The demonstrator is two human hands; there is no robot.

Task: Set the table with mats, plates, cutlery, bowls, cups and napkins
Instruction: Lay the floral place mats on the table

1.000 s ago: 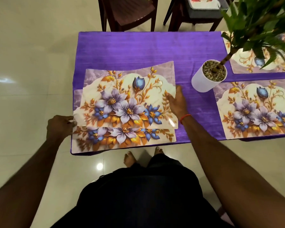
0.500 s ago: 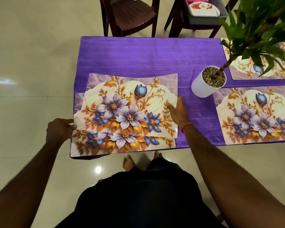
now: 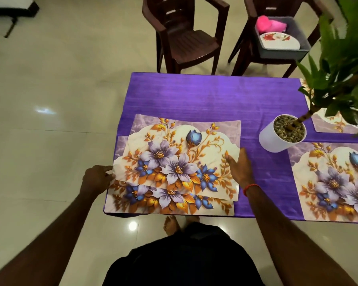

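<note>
Above the pale floor tiles (image 3: 50,79), the left hand (image 3: 96,178) pinched the top mat (image 3: 180,153) by its left edge with curled fingers. That mat overlapped a lower mat (image 3: 170,203) on the purple surface (image 3: 194,96). The right hand (image 3: 241,169) rested straight fingers on its right edge, near a white pot (image 3: 277,139).

Two floral mats overlap at the near left corner of the table (image 3: 194,96). The lower mat (image 3: 170,205) lies flat along the near edge, and the top mat (image 3: 180,157) sits slightly askew over its far part. The left hand (image 3: 97,178) pinches the top mat's left edge while the right hand (image 3: 241,169) rests flat on its right edge. A third mat (image 3: 335,182) lies flat at the near right. A fourth mat (image 3: 335,125) lies beyond it, partly hidden by leaves. A white plate (image 3: 279,41) with red flowers lies in a grey tub (image 3: 304,47) on a chair (image 3: 246,48).
</note>
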